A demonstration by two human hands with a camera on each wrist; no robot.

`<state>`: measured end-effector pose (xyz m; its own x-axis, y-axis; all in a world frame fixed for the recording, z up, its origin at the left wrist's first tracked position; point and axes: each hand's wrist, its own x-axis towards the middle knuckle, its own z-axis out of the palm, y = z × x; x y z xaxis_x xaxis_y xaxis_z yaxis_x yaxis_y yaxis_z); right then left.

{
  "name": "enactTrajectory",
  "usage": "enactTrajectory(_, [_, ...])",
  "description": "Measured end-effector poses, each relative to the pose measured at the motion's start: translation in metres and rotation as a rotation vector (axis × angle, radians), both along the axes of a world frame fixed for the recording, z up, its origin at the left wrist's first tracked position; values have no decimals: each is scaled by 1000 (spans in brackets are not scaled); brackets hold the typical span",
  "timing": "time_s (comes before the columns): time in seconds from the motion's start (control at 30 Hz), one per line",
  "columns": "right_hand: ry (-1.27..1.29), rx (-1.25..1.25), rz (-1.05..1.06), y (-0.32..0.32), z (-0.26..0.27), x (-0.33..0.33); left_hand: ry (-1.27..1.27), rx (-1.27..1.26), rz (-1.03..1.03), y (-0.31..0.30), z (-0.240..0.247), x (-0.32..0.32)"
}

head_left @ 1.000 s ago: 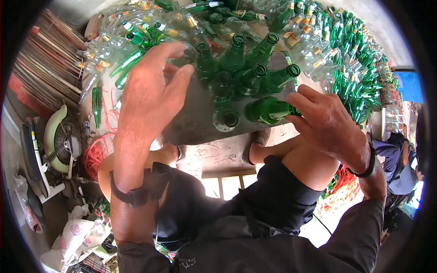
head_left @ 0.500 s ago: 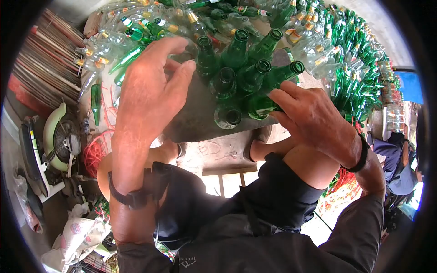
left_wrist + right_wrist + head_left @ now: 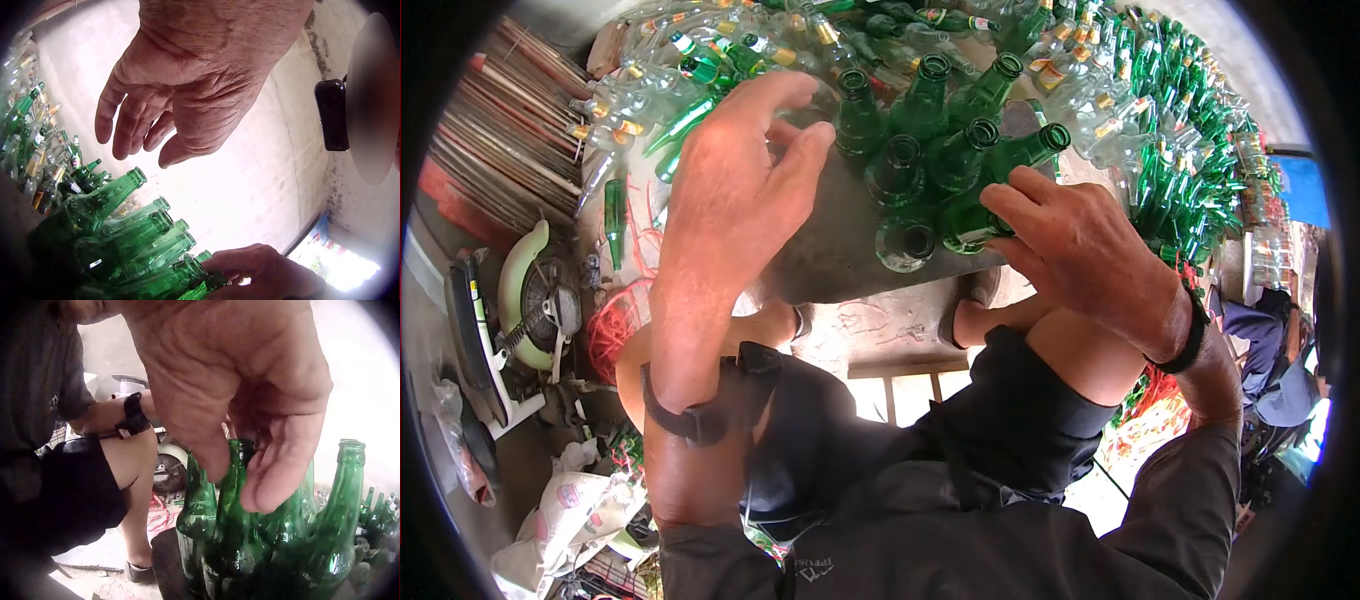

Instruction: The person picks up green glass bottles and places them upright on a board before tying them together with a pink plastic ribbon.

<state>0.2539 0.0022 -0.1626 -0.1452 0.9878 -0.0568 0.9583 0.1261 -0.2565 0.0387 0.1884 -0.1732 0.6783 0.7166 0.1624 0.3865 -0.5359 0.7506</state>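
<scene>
My right hand (image 3: 1080, 235) has its thumb and fingers around the neck of a green glass bottle (image 3: 232, 500). That bottle stands at the front right of a cluster of green bottles (image 3: 895, 185) on a dark slab (image 3: 820, 270). In the right wrist view its mouth shows between thumb and fingers. The left hand (image 3: 740, 190) hovers at the left side of the cluster, thumb apart from its loosely bent fingers. Nothing is in it, as the left wrist view shows, with the bottle necks (image 3: 134, 178) below its fingertips.
Heaps of green and clear bottles (image 3: 1180, 170) lie behind the slab and to its right. At left are stacked rods (image 3: 510, 130), a fan-like machine (image 3: 540, 300) and red string (image 3: 615, 335). The person's knees flank the slab's near edge.
My right hand has moved left with the green bottle, bringing it from a tilted position at the right into the cluster. The left hand has stayed nearly in place.
</scene>
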Motion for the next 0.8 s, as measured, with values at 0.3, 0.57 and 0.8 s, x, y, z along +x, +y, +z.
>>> enactTrajectory(0.3, [11, -95, -70, 0, 2, 0, 63, -23, 8, 0, 3, -1])
enactTrajectory(0.57, [216, -2, -144, -15, 30, 38, -30, -32, 20, -5, 2, 1])
enactTrajectory(0.8, [264, 89, -585, -4, 9, 148, 74, -51, 4, -6, 9, 7])
